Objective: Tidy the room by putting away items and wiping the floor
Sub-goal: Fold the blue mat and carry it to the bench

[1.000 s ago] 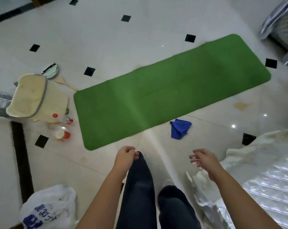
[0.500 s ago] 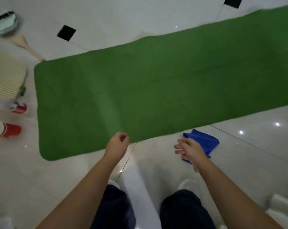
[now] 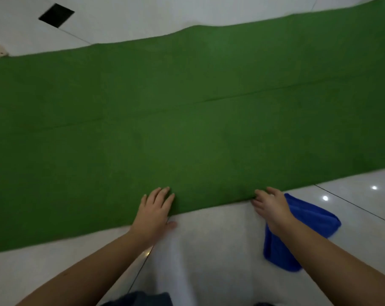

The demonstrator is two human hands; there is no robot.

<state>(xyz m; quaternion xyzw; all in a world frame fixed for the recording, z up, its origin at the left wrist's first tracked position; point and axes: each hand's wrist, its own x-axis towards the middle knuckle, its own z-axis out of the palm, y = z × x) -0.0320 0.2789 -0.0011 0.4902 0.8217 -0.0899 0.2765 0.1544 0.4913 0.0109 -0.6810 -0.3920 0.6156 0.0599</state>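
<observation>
The green mat [image 3: 187, 120] lies flat across the floor [image 3: 209, 250]. Both hands have dropped onto its near edge: the left hand [image 3: 155, 209] spread flat, the right hand [image 3: 269, 205] curling under, likely starting a fold. A blue cloth [image 3: 306, 219] waits beside.

Dim, flat indoor light here, the whole view a touch underexposed and soft. Two small bright glints sit on the glossy white floor tiles [image 3: 352, 202] at right, reflections of lamps overhead. The green mat [image 3: 187, 120] reads dark and even, its texture smeared away, only a faint crease line showing across it. The left hand [image 3: 155, 208] and right hand [image 3: 269, 205] look slightly blurred at the fingertips, with thin soft shadows beneath them. The blue cloth [image 3: 306, 221] keeps strong colour but loses detail. Wide-angle bending curves the mat's far edge, and the forearms swell toward the bottom corners.
</observation>
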